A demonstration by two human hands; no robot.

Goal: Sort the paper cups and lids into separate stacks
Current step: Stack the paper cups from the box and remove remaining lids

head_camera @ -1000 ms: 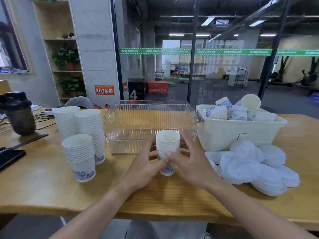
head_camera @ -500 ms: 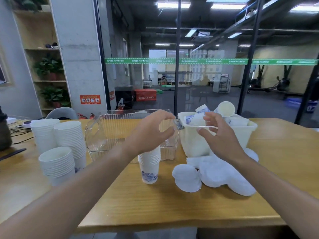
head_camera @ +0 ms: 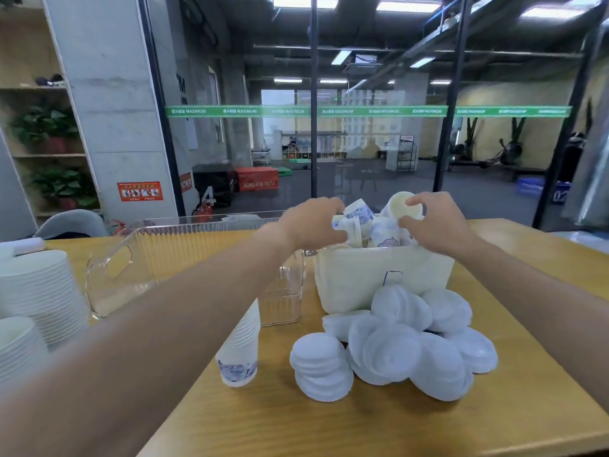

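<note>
A cream bin (head_camera: 356,278) at the middle of the table holds several loose paper cups with blue print. My left hand (head_camera: 313,222) reaches into the bin and curls round a cup (head_camera: 346,225) lying on its side. My right hand (head_camera: 435,225) grips the rim of a lidded cup (head_camera: 400,204) at the top of the pile. A short stack of nested cups (head_camera: 239,354) stands on the table under my left forearm. White plastic lids (head_camera: 389,344) lie heaped in front of the bin.
A clear ribbed plastic tray (head_camera: 158,258) stands left of the bin. Tall stacks of white cups (head_camera: 36,291) stand at the left edge of the wooden table (head_camera: 362,423). A glass wall runs behind the table.
Both hands left the nested stack in front of me and moved up and right into the bin, where each now holds a cup. The camera has moved closer.
</note>
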